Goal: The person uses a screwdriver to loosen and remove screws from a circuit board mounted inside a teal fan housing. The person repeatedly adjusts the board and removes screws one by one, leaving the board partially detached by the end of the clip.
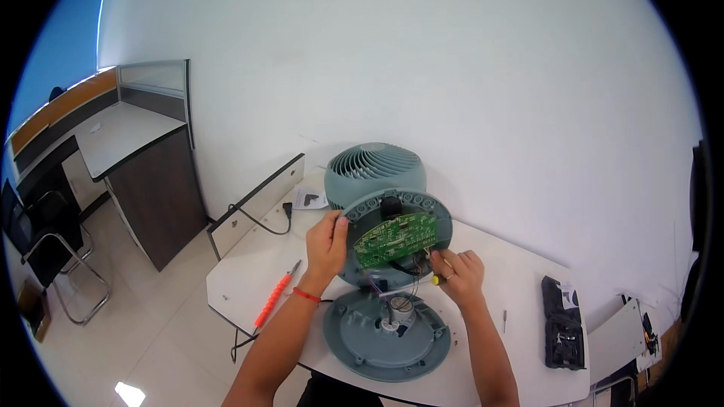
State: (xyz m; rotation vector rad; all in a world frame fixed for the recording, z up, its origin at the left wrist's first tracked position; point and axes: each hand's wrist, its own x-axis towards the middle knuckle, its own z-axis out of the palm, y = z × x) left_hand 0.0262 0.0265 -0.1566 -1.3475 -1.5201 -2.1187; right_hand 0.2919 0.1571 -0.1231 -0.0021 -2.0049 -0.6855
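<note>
My left hand (328,245) grips the left rim of a round grey-green housing (430,207), tilted up with a green circuit board (396,237) and wires inside. My right hand (456,275) is closed at the board's lower right, by the wires, around a small yellow-ended tool (436,280), largely hidden. Below lies a round base plate (351,347) with a metal motor (401,307), linked by wires to the housing. Behind stands a grey-green fan body (373,166) with a slatted grille.
The white table (483,354) holds an orange-handled screwdriver (273,301), a small metal bit (504,320), a black tool case (562,320), a paper leaflet (309,198) and a black plug (287,209). A desk (151,188) and chair (49,249) stand left; a wall is behind.
</note>
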